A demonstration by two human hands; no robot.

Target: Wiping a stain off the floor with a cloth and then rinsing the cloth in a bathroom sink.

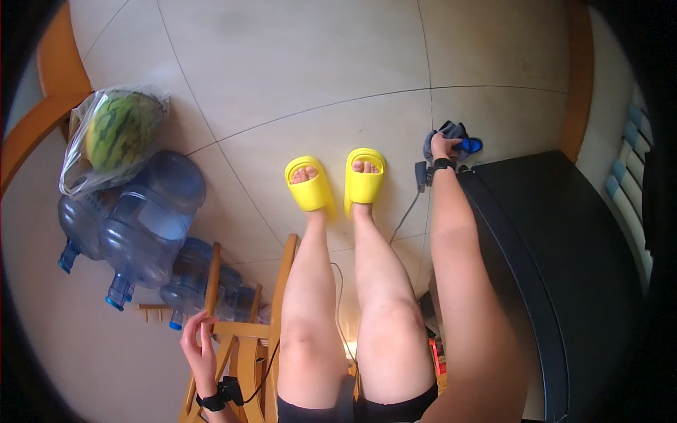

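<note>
My right hand (443, 146) reaches far forward, its fingers closed on a crumpled dark grey cloth-like bundle (457, 130). A bright blue part (471, 145) shows at the bundle's right side; what kind of thing it is, I cannot make out. My left hand (199, 347) is low on the left beside a wooden chair (243, 329), fingers loosely bent and apart, with nothing in them. Whether its fingertips touch the chair's wood is unclear. Each wrist wears a black band, and a small dark box (421, 176) with a cable sits by the right one.
Several large blue water jugs (166, 183) lie at the left, with a watermelon (123, 132) in a clear plastic bag above them. A black cabinet-like piece (557, 233) stands right of my right arm. My feet wear yellow slippers (309, 194) on the tiled floor (317, 63).
</note>
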